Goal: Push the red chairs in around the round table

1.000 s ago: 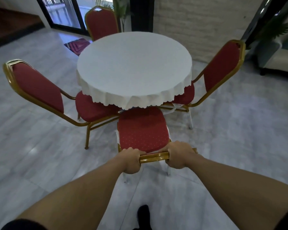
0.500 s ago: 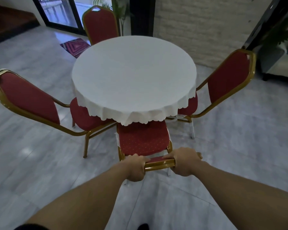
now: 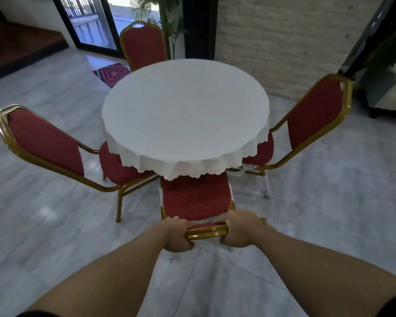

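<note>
A round table (image 3: 185, 115) under a white scalloped cloth stands in the middle of the floor. The near red chair (image 3: 196, 199) with a gold frame has the front of its seat under the cloth's edge. My left hand (image 3: 177, 234) and my right hand (image 3: 240, 228) both grip the gold top rail of its back. A left chair (image 3: 46, 143), a right chair (image 3: 316, 113) and a far chair (image 3: 143, 45) also stand around the table, their seats partly under the cloth.
The floor is grey glossy tile. A pink patterned mat (image 3: 111, 73) lies by the glass door at the back left. A white brick wall (image 3: 277, 42) and potted plants stand behind the table. A pale sofa (image 3: 391, 97) sits at the far right.
The near chair has slid forward, so more of its seat lies under the cloth. My view has risen and tilted up, showing more of the far chair and door.
</note>
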`<state>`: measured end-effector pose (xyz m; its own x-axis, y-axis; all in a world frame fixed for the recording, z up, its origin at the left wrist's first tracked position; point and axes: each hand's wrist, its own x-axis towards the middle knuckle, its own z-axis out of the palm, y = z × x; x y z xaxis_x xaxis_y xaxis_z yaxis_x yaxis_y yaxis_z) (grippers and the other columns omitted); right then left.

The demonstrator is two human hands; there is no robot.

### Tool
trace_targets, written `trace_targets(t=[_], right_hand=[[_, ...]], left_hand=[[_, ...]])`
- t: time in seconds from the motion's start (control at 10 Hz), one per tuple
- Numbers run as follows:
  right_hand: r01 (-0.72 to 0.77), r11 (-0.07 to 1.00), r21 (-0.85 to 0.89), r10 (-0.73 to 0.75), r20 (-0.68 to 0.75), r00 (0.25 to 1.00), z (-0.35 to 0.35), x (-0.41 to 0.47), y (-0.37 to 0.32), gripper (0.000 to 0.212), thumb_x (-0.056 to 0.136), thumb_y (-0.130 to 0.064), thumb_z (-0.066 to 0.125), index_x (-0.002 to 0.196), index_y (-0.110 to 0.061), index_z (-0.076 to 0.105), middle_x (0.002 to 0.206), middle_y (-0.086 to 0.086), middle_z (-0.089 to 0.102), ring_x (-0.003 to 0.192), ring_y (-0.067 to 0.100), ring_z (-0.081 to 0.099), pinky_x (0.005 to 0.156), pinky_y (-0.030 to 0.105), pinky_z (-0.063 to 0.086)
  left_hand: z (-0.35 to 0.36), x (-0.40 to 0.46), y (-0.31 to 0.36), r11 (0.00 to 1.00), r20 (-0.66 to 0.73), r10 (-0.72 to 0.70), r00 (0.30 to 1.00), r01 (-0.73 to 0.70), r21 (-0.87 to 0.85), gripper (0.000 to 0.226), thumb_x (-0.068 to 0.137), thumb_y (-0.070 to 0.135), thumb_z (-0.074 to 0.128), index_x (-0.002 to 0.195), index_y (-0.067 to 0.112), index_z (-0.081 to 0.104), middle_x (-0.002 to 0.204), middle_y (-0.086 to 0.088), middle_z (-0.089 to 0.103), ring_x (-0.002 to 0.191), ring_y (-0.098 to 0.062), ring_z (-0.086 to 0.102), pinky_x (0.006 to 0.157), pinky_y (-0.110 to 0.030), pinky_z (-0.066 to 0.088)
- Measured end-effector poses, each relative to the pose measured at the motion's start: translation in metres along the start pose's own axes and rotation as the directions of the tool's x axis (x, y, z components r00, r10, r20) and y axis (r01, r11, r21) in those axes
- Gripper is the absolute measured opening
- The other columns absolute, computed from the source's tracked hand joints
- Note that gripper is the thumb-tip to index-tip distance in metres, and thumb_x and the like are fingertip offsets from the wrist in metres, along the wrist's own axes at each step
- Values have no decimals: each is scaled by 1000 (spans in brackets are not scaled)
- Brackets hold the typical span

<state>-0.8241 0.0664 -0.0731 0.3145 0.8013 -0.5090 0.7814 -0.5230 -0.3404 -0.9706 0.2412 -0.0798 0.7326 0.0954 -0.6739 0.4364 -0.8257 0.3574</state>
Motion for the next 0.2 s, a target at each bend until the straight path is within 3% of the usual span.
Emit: trace_targets(t=[0.1,0.2], right_hand=[[10,996,91,-10,-3,1000,-7,-8,7,43,72,-53,72,113,-42,74,94,-14,72,85,11,64,75,32,50],[41,983,177,-38,-19,999,-24,-16,23,67,68,-66,78,127,-35,72,112,-11,74,99,13,66,86,34,56]], left_hand=[[-15,-6,20,999,47,-31,998,30,21,62,78,81,62,120,35,67,116,2,69,104,-20,64,98,-43,54],[-37,-6,45,998,-12,-33,999,34,50,101,63,102,50,144,42,57,139,2,63,124,-24,60,109,-46,47]])
